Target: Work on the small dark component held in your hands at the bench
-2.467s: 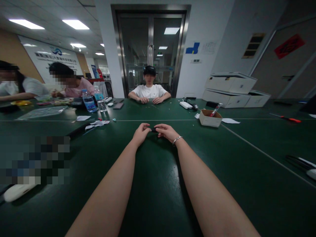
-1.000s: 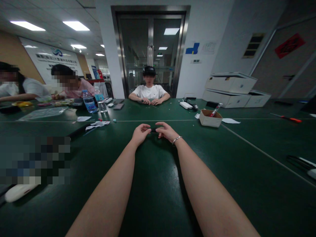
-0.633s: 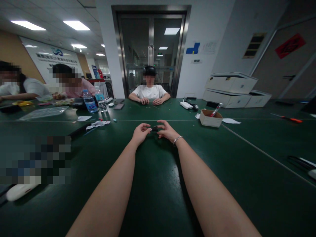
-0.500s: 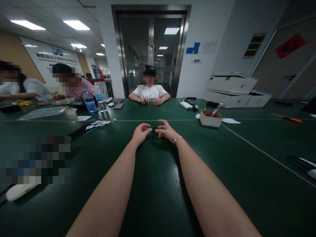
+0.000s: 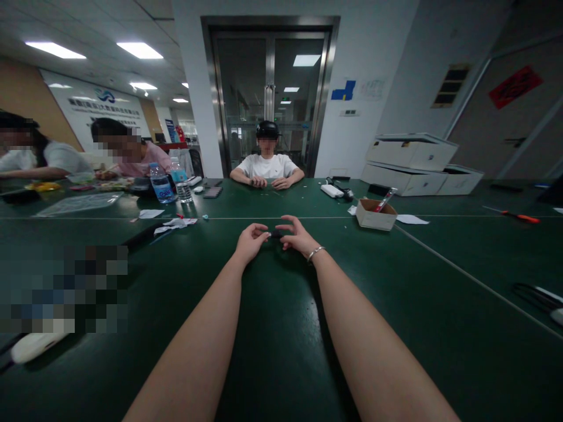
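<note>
Both my arms stretch out over the dark green table (image 5: 272,328). My left hand (image 5: 250,240) and my right hand (image 5: 297,235) meet just above the table top, fingertips pinched on the two ends of a small black object (image 5: 275,234). It is too small to name. A thin bracelet (image 5: 315,252) circles my right wrist.
A small cardboard box (image 5: 375,215) with a red tool stands to the right. White boxes (image 5: 413,153) are stacked at the back right. Water bottles (image 5: 160,184) and paper scraps (image 5: 175,223) lie at the left. One person (image 5: 267,165) sits opposite, two more at the far left.
The hands have stayed together on the black object; the right fingers lifted and shifted a little. The view tilted slightly up.
</note>
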Motion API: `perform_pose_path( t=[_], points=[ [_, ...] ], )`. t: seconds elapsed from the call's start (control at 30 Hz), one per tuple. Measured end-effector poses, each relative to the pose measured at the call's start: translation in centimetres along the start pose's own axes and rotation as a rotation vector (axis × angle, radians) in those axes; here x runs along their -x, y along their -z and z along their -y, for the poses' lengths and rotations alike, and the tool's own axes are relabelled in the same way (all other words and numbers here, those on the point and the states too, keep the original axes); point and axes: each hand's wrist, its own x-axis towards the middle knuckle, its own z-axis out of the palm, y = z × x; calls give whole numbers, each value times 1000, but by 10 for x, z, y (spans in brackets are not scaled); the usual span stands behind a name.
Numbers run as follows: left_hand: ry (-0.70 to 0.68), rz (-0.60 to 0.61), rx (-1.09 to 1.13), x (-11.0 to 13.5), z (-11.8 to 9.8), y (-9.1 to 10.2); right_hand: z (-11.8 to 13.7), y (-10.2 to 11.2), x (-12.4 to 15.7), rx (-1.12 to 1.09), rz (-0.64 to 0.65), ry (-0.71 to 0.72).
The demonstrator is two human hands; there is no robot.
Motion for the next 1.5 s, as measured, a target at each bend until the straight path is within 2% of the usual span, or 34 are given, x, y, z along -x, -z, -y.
perform_pose_path(
  t=[0.07, 0.2, 0.33, 0.5, 0.6, 0.67, 0.73, 0.83, 1.0, 1.13, 1.23, 1.5],
  points=[
    [12, -8, -3, 1, -1, 0, 0, 0, 0, -29, -29, -3],
    [6, -4, -1, 0, -1, -1, 0, -1, 0, 15, -71, -101],
    [5, -8, 12, -2, 2, 0, 1, -1, 2, -18, -23, 11],
    [11, -10, 16, -2, 1, 0, 2, -1, 2, -7, -71, -91],
    [27, -35, 30, -1, 0, 0, 3, 0, 3, -21, 33, -23],
    [42, -45, 41, -1, -1, -1, 4, 1, 3, -95, 21, 3],
    [40, -39, 34, -1, -2, -1, 4, 0, 2, -121, -13, -43],
    [32, -35, 26, -1, -1, -1, 3, -1, 0, -51, -45, -107],
    [40, -51, 41, -3, -1, 0, 3, -1, 2, -92, -18, -30],
    [70, -72, 59, -2, -5, -1, 1, -1, -1, -8, -35, -79],
    [87, -69, 61, -1, -6, -1, -3, -1, -5, 42, 5, -59],
    [111, -6, 23, -2, -2, -1, -3, 2, -2, -59, 33, -60]
  ],
)
